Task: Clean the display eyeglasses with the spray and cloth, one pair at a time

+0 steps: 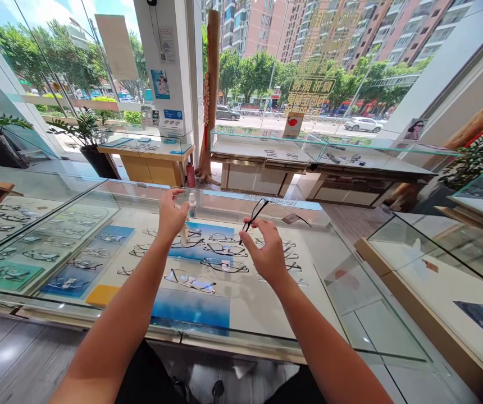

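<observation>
My left hand (171, 215) is raised over a glass display counter (98, 314) and is closed round a small white spray bottle (191, 205), its nozzle pointing right. My right hand (267, 252) pinches a pair of thin black-framed glasses (262, 210) by one temple, holding them up a little right of the bottle. A small tag (291, 218) hangs from the frame. Under the glass lie several pairs of glasses (191, 280) on white, blue and yellow display mats.
More glass showcases stand at left (22, 235), right (456, 269) and along the window (309, 147). Potted plants (90, 132) sit by the windows, and a wooden post (212, 84) rises behind the counter. A red canister (190, 175) stands on the floor.
</observation>
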The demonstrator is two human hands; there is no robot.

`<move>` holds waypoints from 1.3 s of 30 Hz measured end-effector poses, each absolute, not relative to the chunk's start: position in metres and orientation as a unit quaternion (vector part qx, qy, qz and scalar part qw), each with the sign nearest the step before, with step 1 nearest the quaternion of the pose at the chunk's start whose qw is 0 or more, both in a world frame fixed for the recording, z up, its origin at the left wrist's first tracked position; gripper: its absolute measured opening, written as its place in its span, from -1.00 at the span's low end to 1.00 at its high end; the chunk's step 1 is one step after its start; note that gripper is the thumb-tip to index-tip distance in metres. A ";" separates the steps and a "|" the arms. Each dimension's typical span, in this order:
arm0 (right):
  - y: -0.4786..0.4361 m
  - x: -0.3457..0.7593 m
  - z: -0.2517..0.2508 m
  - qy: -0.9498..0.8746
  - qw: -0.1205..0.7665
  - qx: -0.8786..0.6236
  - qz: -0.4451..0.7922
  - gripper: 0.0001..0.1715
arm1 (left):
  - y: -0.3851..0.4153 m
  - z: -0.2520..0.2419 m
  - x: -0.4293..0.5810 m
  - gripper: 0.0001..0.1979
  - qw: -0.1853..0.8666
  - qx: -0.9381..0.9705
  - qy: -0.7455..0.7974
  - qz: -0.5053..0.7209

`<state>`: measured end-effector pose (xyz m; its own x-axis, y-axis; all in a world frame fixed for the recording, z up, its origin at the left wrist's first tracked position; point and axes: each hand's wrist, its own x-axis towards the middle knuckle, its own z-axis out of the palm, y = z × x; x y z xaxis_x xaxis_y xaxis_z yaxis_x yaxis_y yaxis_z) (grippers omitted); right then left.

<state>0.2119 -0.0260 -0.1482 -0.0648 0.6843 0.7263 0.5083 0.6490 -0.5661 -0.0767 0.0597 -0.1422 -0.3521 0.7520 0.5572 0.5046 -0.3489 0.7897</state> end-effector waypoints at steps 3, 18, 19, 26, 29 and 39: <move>-0.025 0.212 -0.149 -0.725 0.546 -0.410 0.086 -0.65 | 0.069 -0.152 -0.081 -0.61 0.103 0.578 0.615 0.526; -0.023 0.209 -0.150 -0.721 0.536 -0.429 0.090 -0.65 | 0.097 -0.178 -0.086 -0.33 0.141 0.679 0.629 0.350; -0.023 0.209 -0.150 -0.720 0.536 -0.431 0.090 -0.65 | 0.098 -0.179 -0.086 -0.30 0.142 0.680 0.629 0.349; -0.022 0.209 -0.150 -0.717 0.539 -0.433 0.093 -0.64 | 0.088 -0.166 -0.083 -0.24 0.115 0.674 0.620 0.386; -0.021 0.211 -0.150 -0.714 0.542 -0.433 0.092 -0.62 | 0.074 -0.148 -0.080 -0.34 0.066 0.653 0.576 0.487; -0.023 0.212 -0.146 -0.712 0.542 -0.435 0.096 -0.66 | 0.041 -0.119 -0.052 -0.16 0.373 0.470 0.338 0.725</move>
<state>0.2124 -0.0228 -0.1461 -0.0324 0.7241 0.6889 0.5160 0.6025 -0.6090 -0.0517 0.0407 -0.1186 -0.2804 0.8587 0.4290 -0.2230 -0.4930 0.8410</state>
